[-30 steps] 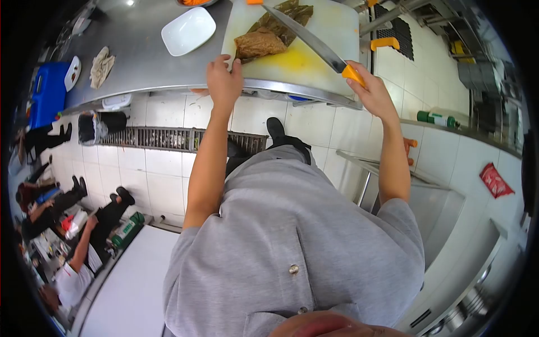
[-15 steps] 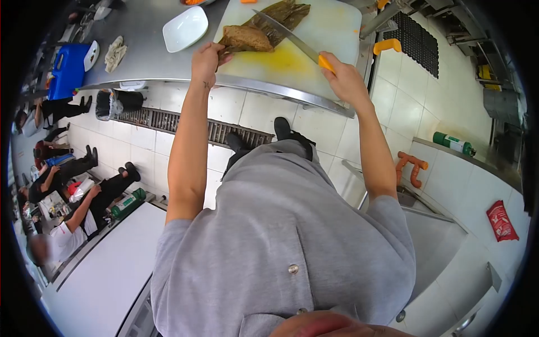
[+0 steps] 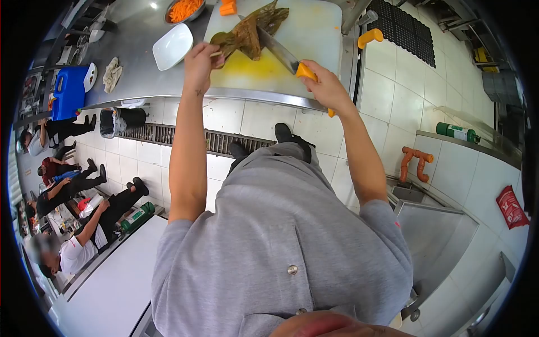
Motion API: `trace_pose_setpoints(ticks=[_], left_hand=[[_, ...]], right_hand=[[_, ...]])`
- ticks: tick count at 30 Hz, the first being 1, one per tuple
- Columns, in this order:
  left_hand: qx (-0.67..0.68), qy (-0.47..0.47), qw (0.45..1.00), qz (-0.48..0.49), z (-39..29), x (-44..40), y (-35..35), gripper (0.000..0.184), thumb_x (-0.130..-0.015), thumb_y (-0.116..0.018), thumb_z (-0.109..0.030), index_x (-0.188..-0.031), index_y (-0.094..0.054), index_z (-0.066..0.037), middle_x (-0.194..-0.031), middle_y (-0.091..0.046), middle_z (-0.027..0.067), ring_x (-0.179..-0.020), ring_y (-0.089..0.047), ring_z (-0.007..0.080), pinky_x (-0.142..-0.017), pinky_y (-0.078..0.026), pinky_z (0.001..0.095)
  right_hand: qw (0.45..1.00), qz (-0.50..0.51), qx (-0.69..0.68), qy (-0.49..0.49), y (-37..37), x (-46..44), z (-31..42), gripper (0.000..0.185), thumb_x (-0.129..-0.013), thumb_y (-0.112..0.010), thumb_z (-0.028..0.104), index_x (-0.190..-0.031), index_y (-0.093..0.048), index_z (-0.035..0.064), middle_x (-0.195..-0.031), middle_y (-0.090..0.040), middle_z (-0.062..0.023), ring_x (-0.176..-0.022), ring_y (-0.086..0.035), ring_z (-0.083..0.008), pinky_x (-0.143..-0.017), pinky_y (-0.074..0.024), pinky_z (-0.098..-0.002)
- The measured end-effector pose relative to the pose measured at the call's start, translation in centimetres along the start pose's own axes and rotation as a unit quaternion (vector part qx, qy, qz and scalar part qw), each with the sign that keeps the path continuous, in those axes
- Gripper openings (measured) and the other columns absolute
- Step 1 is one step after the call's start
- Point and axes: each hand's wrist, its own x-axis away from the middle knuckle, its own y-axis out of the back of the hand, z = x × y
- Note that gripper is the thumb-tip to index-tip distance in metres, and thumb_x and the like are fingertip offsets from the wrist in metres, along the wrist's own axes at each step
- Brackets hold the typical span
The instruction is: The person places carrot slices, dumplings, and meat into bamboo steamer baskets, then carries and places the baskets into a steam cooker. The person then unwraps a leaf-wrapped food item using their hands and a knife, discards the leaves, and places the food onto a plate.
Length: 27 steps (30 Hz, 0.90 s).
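My right hand point(image 3: 327, 89) is wrapped round the yellow handle of a large kitchen knife point(image 3: 279, 51). The blade points away from me over a white cutting board point(image 3: 328, 39), its tip against a brown, tamale-like block of food point(image 3: 247, 39). Dark, limp wrapping leaves point(image 3: 272, 18) lie under and behind that food. Pinched in my left hand point(image 3: 199, 64) is the near-left end of a leaf point(image 3: 223, 42), beside the food. A yellow liquid stain spreads over the board below the blade.
Left of the board stand a white square dish point(image 3: 173, 47) and a bowl of shredded carrot point(image 3: 184, 10). Orange carrot pieces point(image 3: 228, 8) lie at the board's far edge. A cloth point(image 3: 112, 75) and a blue jug point(image 3: 68, 92) are farther left. Several people work beyond.
The brown food has turned from lying lengthwise to a steeper angle, partly covered by leaf. The knife tip has come down to it. My view has shifted slightly right.
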Motion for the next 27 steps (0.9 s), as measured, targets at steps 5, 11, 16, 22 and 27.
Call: trace_pose_setpoints(ticks=[5, 11, 16, 22, 27], left_hand=[[0.032, 0.046, 0.998, 0.006, 1.8, 1.9, 2.9, 0.006, -0.094, -0.053, -0.003, -0.093, -0.057, 0.001, -0.091, -0.064, 0.0126, -0.077, -0.064, 0.0220, -0.077, -0.057, 0.0334], [0.087, 0.092, 0.992, -0.029, 2.6, 3.2, 2.5, 0.030, -0.094, -0.058, -0.024, -0.108, -0.055, 0.002, -0.101, -0.060, 0.0188, -0.081, -0.065, 0.0273, -0.081, -0.057, 0.0357], [0.093, 0.145, 0.980, -0.095, -0.1, 4.8, -2.5, 0.074, -0.085, -0.065, -0.056, -0.127, -0.049, 0.003, -0.108, -0.054, 0.0211, -0.086, -0.067, 0.0317, -0.076, -0.058, 0.0361], [-0.126, 0.035, 0.988, -0.087, -2.1, 4.0, -5.7, 0.067, -0.082, -0.072, -0.053, -0.118, -0.057, 0.002, -0.092, -0.059, 0.0138, -0.051, -0.060, 0.0151, -0.042, -0.047, 0.0254], [-0.054, 0.069, 0.985, -0.147, 2.2, 1.0, -2.2, 0.027, -0.091, -0.068, -0.023, -0.101, -0.059, 0.000, -0.075, -0.059, 0.0061, -0.043, -0.041, 0.0090, -0.038, -0.027, 0.0239]], right_hand=[[0.999, 0.013, -0.034, -0.031, 0.0, 0.2, 0.5, 0.048, -0.091, -0.060, 0.019, -0.135, -0.050, 0.0039, -0.102, -0.067, -0.0189, -0.091, -0.065, -0.0298, -0.084, -0.0493, -0.0361], [0.997, 0.022, -0.046, -0.062, 0.2, 0.2, 1.5, 0.048, -0.091, -0.059, 0.017, -0.136, -0.049, 0.0034, -0.088, -0.065, -0.0123, -0.074, -0.061, -0.0186, -0.073, -0.0492, -0.0320], [0.997, 0.025, -0.010, -0.066, -0.1, 0.0, 2.0, 0.048, -0.091, -0.059, 0.017, -0.137, -0.049, 0.0040, -0.096, -0.068, -0.0171, -0.082, -0.065, -0.0251, -0.079, -0.0496, -0.0343], [0.996, -0.003, 0.085, -0.002, -0.6, 0.4, 2.8, 0.047, -0.092, -0.057, 0.019, -0.136, -0.049, 0.0055, -0.115, -0.065, -0.0256, -0.105, -0.062, -0.0426, -0.091, -0.0476, -0.0422], [0.998, -0.013, 0.052, 0.018, -0.8, -0.1, 1.8, 0.047, -0.092, -0.058, 0.019, -0.136, -0.049, 0.0054, -0.107, -0.067, -0.0231, -0.096, -0.066, -0.0372, -0.086, -0.0491, -0.0404]])
